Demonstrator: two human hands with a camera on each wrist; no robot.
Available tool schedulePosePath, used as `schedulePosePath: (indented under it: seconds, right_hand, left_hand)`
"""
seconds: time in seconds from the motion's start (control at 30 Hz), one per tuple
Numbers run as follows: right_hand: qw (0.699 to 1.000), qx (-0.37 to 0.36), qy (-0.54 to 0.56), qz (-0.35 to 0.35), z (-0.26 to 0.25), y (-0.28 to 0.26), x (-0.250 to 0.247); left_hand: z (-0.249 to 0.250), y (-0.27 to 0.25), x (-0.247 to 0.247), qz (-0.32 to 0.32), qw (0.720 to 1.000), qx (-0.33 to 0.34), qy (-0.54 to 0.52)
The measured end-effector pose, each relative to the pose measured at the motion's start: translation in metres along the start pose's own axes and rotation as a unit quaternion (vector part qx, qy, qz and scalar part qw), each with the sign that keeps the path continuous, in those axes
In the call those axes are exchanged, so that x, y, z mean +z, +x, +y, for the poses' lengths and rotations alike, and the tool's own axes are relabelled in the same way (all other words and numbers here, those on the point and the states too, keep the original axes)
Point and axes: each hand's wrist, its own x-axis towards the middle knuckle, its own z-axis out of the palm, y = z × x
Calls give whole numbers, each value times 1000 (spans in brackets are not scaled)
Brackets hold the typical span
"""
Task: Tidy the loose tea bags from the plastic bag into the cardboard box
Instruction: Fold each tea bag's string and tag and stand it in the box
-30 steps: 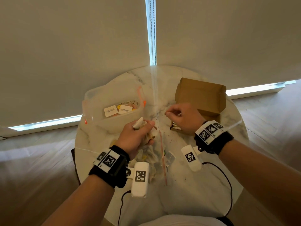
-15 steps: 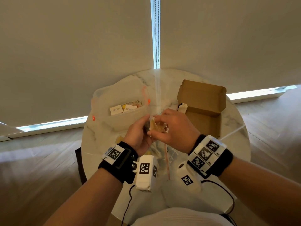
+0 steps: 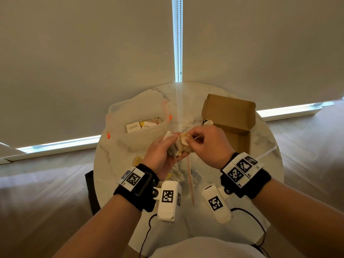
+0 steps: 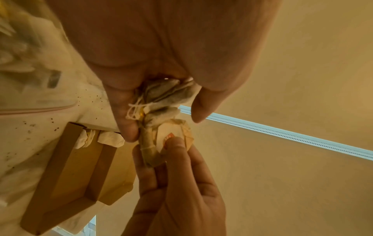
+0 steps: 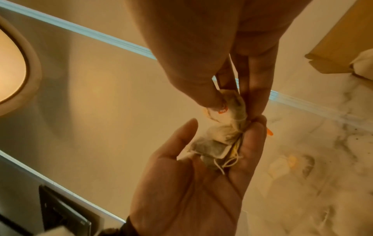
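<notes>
My left hand (image 3: 172, 146) is raised over the table and cradles a bunch of loose tea bags (image 3: 176, 148) with tangled strings (image 4: 135, 110). My right hand (image 3: 189, 140) meets it and pinches one tea bag with an orange tag (image 4: 171, 135) at the top of the bunch (image 5: 214, 146), thumb against fingertips (image 5: 210, 97). The open cardboard box (image 3: 229, 118) stands at the right, with tea bags (image 3: 208, 123) lying at its left end (image 4: 101, 138). The clear plastic bag (image 3: 188, 175) with a red zip strip lies under my hands.
A clear plastic tub (image 3: 137, 138) holding small cards stands at the back left of the round marble table (image 3: 204, 226). Tea crumbs (image 4: 40, 124) speckle the tabletop. Roller blinds hang just behind the table. Wrist-camera cables trail over the near edge.
My right hand has left the box and come across to my left hand, where it now pinches a tea bag. Both hands sit closer together and slightly higher.
</notes>
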Motion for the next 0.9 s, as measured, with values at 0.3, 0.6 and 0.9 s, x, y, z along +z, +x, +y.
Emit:
schedulePosePath:
  seconds: [0.3, 0.6, 0.9]
  right_hand:
    - [990, 52, 106, 80, 14, -1, -20]
    - [991, 46, 124, -32, -4, -2, -38]
    - [938, 113, 308, -114, -9, -8, -28]
  left_hand:
    - [-1, 1, 0, 51, 998, 26, 8]
    - [2, 1, -2, 46, 998, 45, 21]
    - [4, 3, 1, 75, 995, 67, 20]
